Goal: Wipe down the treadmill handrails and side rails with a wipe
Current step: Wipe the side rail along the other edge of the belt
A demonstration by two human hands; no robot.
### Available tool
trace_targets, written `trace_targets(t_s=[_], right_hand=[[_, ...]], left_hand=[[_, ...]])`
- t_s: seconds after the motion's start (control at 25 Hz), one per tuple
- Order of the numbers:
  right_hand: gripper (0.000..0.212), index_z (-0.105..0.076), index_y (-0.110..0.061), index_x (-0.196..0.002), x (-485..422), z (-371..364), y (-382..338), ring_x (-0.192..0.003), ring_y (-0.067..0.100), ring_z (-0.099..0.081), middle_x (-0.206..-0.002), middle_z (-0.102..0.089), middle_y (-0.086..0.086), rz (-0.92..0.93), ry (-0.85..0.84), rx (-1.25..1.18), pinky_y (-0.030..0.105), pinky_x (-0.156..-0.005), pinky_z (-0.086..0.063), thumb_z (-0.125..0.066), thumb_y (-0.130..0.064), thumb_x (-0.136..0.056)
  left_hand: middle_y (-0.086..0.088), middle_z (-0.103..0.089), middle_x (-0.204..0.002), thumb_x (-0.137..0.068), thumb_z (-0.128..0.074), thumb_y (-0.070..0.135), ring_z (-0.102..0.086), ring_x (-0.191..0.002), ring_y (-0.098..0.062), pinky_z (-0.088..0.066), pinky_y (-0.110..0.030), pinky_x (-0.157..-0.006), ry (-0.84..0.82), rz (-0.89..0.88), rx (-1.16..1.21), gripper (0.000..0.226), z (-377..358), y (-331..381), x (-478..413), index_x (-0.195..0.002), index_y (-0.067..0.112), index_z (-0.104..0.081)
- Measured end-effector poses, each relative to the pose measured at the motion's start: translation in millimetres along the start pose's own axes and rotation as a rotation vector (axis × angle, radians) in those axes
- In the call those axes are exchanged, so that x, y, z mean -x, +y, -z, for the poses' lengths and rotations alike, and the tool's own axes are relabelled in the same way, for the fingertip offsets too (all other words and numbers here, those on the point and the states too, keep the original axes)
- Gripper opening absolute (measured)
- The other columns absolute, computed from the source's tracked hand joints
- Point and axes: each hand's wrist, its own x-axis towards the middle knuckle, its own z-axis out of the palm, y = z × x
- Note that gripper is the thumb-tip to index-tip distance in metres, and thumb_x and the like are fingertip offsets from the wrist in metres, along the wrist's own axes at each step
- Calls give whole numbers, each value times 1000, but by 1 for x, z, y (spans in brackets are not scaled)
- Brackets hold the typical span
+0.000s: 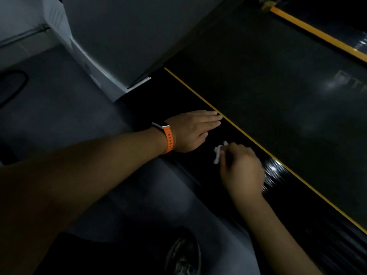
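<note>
The left hand (195, 131) lies flat, fingers straight, on the treadmill's black side rail (294, 197), fingertips at the yellow stripe (258, 144) that edges the belt (278, 96). Just beside it, the right hand (242, 171) curls round a crumpled white wipe (218, 152) held against the same rail. An orange-strapped watch (165, 133) sits on the left wrist; a shoe (183, 255) rests on the grey floor (79, 116).

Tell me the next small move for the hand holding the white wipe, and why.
Probably slide the right hand with the crumpled white wipe along the glossy black side rail toward the left hand. The wipe appears to sit on the rail, the left hand rests flat just ahead, and a short stretch of bare rail lies between them.
</note>
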Motion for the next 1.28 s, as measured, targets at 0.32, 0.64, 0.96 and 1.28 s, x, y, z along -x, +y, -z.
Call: trace_targets(t_s=[0.32,0.64,0.96,1.28], right_hand=[[9,-66,-17,-82,38,11,9,-69,29,-58,-73,-61,4,18,16,-3,33,-56,-42,-72,-21,-88],[8,-68,-19,-86,39,17,11,-70,31,-59,-75,-62,3,4,1,67,37,-57,-50,-73,-24,-84],[10,-69,-17,-91,1,-23,-50,-74,31,-61,-79,-66,5,80,35,70,36,-60,-43,-64,-26,-90],[17,-68,-19,-87,54,3,1,-74,30,-56,-78,-61,3,15,29,50,39,-61,-46,-56,-30,-91]], left_hand=[[-9,-31,-166,-104,-30,36,-23,-156,-23,-19,-40,-127,-179,-94,-93,61,21,-12,2,-157,7,-38],[-7,-31,-166,-104,-37,29,-23,-156,-21,-20,-44,-127,-151,-166,-109,57,23,-33,5,-158,10,-37],[-9,-33,-165,-104,-36,30,-26,-155,-23,-23,-45,-126,-141,-163,-117,57,21,-31,6,-156,8,-39],[-9,-34,-165,-103,-36,28,-26,-155,-23,-18,-39,-127,-119,-167,-94,57,20,-34,6,-156,7,-40]])
